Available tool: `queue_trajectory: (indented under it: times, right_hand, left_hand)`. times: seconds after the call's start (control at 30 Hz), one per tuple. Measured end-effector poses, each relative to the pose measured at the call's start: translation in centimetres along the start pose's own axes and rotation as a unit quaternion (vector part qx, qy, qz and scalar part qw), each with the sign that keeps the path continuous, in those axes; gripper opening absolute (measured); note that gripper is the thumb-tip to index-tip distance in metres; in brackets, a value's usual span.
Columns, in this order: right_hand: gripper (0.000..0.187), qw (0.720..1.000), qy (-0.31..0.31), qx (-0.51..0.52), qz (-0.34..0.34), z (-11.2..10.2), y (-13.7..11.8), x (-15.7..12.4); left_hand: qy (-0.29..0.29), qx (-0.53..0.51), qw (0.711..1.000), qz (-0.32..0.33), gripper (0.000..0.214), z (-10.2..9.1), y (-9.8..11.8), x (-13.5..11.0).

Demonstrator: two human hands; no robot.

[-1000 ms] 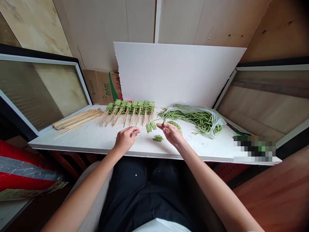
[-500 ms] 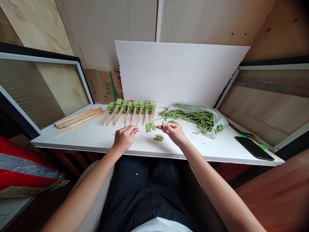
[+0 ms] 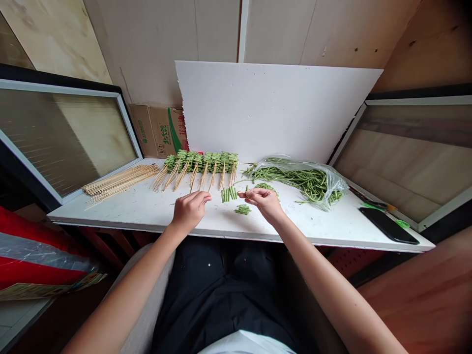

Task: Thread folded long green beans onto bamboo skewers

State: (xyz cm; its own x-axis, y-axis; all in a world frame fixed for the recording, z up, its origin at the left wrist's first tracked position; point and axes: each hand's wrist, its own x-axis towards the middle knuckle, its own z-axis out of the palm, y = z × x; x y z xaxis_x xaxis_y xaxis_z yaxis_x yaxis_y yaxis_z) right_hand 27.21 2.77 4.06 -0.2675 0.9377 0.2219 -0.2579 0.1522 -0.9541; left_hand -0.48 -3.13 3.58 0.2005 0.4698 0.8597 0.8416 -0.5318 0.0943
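Note:
My left hand [image 3: 190, 210] hovers over the white table [image 3: 140, 209], fingers pinched on a thin bamboo skewer that carries a short row of green bean pieces [image 3: 229, 194]. My right hand [image 3: 262, 201] is closed just right of that row, pinching a small green bean piece near the skewer's tip. A little pile of cut bean pieces [image 3: 242, 210] lies on the table between my hands. More cut pieces [image 3: 268, 187] lie behind my right hand.
Finished bean skewers [image 3: 201, 166] lie in a row at the back, with bare skewers [image 3: 120, 181] to their left. A clear bag of long beans [image 3: 308, 181] sits at the right. A black phone [image 3: 389, 225] and scissors lie far right. A white board stands behind.
My right hand has shifted slightly left toward the bean row on the skewer. The long bean strand it held a second ago is no longer raised.

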Motion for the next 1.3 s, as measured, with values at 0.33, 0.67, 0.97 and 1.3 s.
queue_trajectory:
  times: [0.33, 0.67, 0.97, 1.3]
  right_hand:
    - [0.032, 0.999, 0.009, 0.036, 0.014, 1.7, 1.4, 0.0]
    - [0.036, 0.999, -0.024, 0.024, 0.022, 1.2, 1.2, 0.0]
    - [0.041, 0.998, -0.054, -0.003, 0.009, 0.8, 0.7, 0.1]
    - [0.020, 0.787, -0.070, -0.599, -0.129, -3.7, 2.9, 1.5]
  left_hand:
    - [-0.003, -0.009, 1.000, 0.002, 0.025, -0.1, 0.9, 0.4]
    - [-0.002, -0.025, 0.999, -0.040, 0.019, 0.3, 0.1, 0.1]
    - [0.001, -0.031, 0.998, -0.045, 0.017, 0.7, -0.2, -0.2]
    - [-0.021, -0.056, 0.996, -0.060, 0.011, 1.3, -1.3, -0.6]
